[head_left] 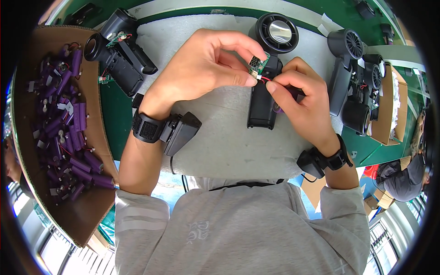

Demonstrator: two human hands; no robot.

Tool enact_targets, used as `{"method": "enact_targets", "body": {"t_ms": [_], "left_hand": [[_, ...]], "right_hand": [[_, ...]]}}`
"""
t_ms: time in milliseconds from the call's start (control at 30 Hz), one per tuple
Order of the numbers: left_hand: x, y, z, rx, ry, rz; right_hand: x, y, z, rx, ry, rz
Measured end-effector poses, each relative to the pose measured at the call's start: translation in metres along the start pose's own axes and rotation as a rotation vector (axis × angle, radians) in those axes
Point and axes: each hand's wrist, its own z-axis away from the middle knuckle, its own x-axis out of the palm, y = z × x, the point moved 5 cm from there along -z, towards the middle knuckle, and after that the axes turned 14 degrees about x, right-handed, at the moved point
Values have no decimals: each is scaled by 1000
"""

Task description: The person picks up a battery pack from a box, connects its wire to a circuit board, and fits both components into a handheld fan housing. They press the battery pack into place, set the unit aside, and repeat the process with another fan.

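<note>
Thumb and index finger of my left hand (206,68) stand apart only by the span of a small green circuit board (264,65), which I hold between them above the pale foam sheet (220,142). At the board's near edge, by my thumb tip, sits a white connector (253,73), and a short red wire (265,78) runs from it toward my other side. My right hand (305,94) is closed in a narrow pinch, thumb against index finger, on that wire close to the connector; whether the plug is fully seated I cannot tell. Just below, a black fan handle (261,110) lies on the foam, with a round fan head (258,34) beyond my fingers. A purple cell (276,108) shows partly beneath my right hand. To my left, a cardboard box (94,110) holds many purple cells in a jumble, and black fan parts (130,73) lie beside it. More black fan bodies (340,85) rest to my right.
</note>
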Motion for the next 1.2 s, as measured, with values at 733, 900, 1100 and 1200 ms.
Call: {"method": "enact_targets", "body": {"t_ms": [733,900,1100,1200], "left_hand": [[10,-3,-1,26,48,11],[11,-2,-1,84,64,-61],[14,2,-2,216,48,-181],[16,5,-3,255,35,-263]], "right_hand": [[-6,-2,2,-196,93,83],[-5,-4,3,-249,78,90],[-3,-3,3,-293,60,104],[-8,-1,-1,-318,131,93]]}}
